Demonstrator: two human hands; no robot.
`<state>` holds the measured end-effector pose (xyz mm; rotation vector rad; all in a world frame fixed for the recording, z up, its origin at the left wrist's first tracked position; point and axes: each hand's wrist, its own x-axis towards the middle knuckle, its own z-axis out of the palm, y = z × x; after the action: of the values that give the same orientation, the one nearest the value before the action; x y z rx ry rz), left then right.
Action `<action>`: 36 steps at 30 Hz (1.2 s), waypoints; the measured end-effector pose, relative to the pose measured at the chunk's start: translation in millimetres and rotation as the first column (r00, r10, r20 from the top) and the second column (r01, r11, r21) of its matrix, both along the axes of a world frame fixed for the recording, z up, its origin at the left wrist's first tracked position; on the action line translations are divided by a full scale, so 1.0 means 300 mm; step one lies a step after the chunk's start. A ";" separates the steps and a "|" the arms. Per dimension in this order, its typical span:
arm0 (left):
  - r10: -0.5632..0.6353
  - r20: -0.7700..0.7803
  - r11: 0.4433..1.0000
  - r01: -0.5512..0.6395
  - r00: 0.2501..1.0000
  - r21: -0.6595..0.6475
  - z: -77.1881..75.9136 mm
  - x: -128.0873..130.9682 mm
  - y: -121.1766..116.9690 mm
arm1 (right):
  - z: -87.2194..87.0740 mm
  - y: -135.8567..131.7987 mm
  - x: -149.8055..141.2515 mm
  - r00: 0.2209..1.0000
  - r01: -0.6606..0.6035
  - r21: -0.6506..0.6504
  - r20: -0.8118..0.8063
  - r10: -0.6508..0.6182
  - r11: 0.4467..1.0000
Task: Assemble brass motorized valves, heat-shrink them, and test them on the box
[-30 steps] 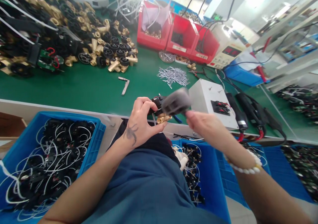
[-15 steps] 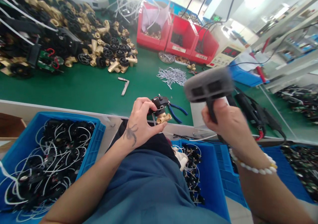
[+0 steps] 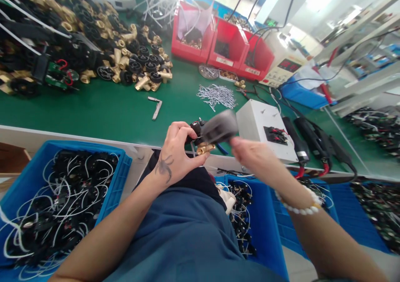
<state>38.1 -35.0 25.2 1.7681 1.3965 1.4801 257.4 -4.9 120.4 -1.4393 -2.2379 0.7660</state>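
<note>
My left hand (image 3: 176,155) grips a brass valve fitting (image 3: 205,149) with a black housing (image 3: 196,127) on it, at the front edge of the green bench. My right hand (image 3: 253,155) is closed on a dark grey mallet (image 3: 220,126), smeared by motion. The mallet's head is at the right side of the black housing and hides part of it; I cannot tell if they touch. Blue-handled pliers (image 3: 223,149) lie just behind, mostly covered by the mallet.
A pile of brass fittings (image 3: 117,59), an L-shaped metal tool (image 3: 157,108) and a heap of metal pins (image 3: 216,97) lie on the bench. Red bins (image 3: 190,51) stand behind. At right are a grey switch box (image 3: 254,121) and black electric screwdrivers (image 3: 308,136). Blue crates (image 3: 125,165) stand below.
My right hand has swung the mallet left and down, to the valve fitting. The grey switch box now shows. My left hand has stayed in place with the fitting.
</note>
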 end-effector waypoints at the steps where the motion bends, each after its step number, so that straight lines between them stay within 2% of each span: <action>1: 0.005 0.002 1.000 -0.005 1.000 0.001 -0.001 0.000 0.001 | -0.009 -0.001 -0.007 1.000 -0.019 -0.050 0.023 0.020 0.999; 4: 0.010 0.003 1.000 -0.010 1.000 -0.014 -0.002 0.000 0.002 | -0.020 0.003 -0.029 0.998 0.019 -0.103 -0.063 -0.025 0.995; 7: 0.010 -0.001 1.000 -0.010 1.000 -0.015 -0.003 0.003 0.001 | -0.030 0.026 -0.060 0.977 0.056 -0.053 -0.205 -0.066 0.997; 11: 0.006 0.003 1.000 -0.006 1.000 -0.010 -0.005 0.004 0.005 | -0.082 0.069 -0.117 0.956 -0.033 0.013 -0.290 0.035 0.999; 15: 0.001 -0.004 1.000 -0.001 1.000 -0.001 -0.007 0.001 0.009 | -0.120 0.093 -0.150 0.945 -0.122 0.127 -0.287 0.155 0.984; 20: -0.006 0.009 1.000 0.006 1.000 0.000 -0.006 -0.001 0.009 | -0.127 0.105 -0.151 0.933 -0.205 0.246 -0.242 0.265 0.947; 24: -0.020 0.033 1.000 0.020 0.999 -0.003 -0.005 0.002 0.008 | -0.120 0.119 -0.158 0.940 -0.228 0.251 -0.194 0.280 0.941; 27: -0.016 0.042 0.999 0.017 0.999 -0.030 -0.004 0.001 0.010 | -0.084 0.114 -0.151 0.954 -0.243 0.177 -0.135 0.268 0.954; 29: -0.004 0.046 0.999 0.007 0.999 -0.054 -0.001 -0.001 0.011 | -0.048 0.093 -0.129 0.971 -0.198 0.102 -0.117 0.210 0.975; 31: -0.001 0.050 0.998 0.005 0.999 -0.064 0.003 -0.004 0.011 | -0.014 0.059 -0.094 0.977 -0.079 0.091 -0.191 0.096 0.993; 34: -0.011 0.041 0.999 0.013 0.999 -0.053 0.008 -0.004 0.008 | 0.010 0.009 -0.041 0.906 0.165 0.220 -0.420 -0.059 0.961; 35: -0.011 0.035 0.999 0.013 0.999 -0.049 0.009 -0.003 0.006 | 0.011 -0.003 -0.027 0.889 0.222 0.253 -0.450 -0.089 0.942; 36: -0.009 0.030 0.999 0.011 0.999 -0.045 0.010 -0.001 0.005 | 0.010 -0.011 -0.017 0.905 0.230 0.262 -0.413 -0.107 0.937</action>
<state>37.9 -33.5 28.2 1.7160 1.3935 1.4526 252.4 -8.2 123.4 -1.1890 -1.8017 0.5603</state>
